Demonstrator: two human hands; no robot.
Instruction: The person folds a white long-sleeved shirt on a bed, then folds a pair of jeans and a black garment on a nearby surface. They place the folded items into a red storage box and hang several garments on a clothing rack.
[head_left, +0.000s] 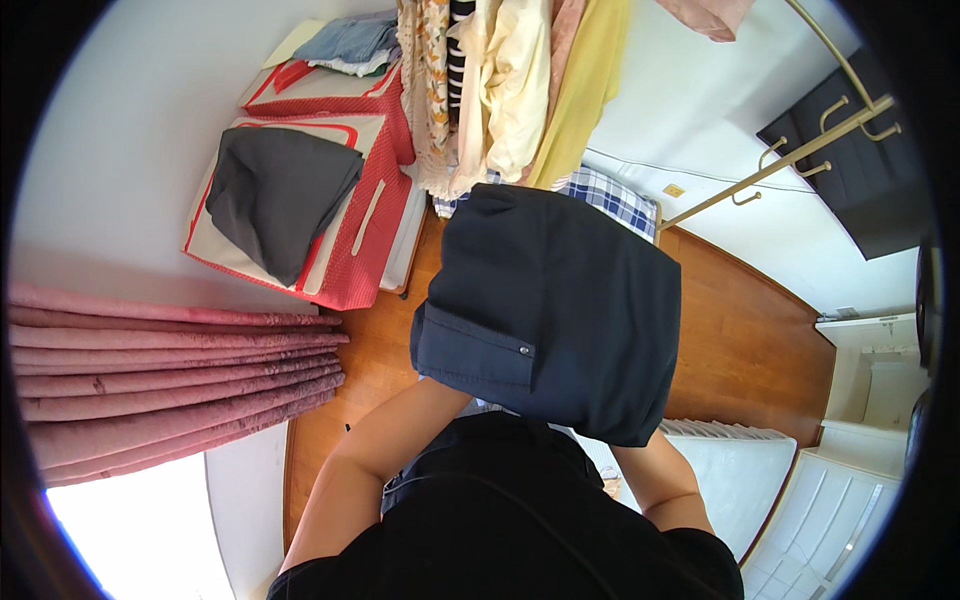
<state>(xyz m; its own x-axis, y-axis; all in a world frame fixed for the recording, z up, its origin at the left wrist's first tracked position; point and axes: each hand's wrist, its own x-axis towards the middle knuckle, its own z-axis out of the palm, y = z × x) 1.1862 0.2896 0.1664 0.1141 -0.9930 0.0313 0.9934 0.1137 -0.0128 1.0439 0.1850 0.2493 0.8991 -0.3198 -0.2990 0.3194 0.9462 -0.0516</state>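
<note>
A folded dark navy garment (592, 300) is held up before my body, above the wooden floor. On its lower left is a flap pocket (476, 349) with a round metal snap. My left forearm (405, 424) reaches under the garment's lower left edge, and my right forearm (660, 472) goes under its lower right corner. Both hands are hidden beneath the cloth, which they carry between them; how the fingers lie cannot be seen. Left of it, a dark grey folded garment (281, 195) lies on top of a red and beige fabric storage box (371, 225).
Behind stands a second storage box (322, 94) with folded denim (349, 39) on it. Clothes (517, 90) hang at the back, above a blue plaid cloth (615, 195). A brass-coloured coat stand (780, 161) leans across the right. Pink curtains (180, 360) hang at left; a mattress (735, 480) lies lower right.
</note>
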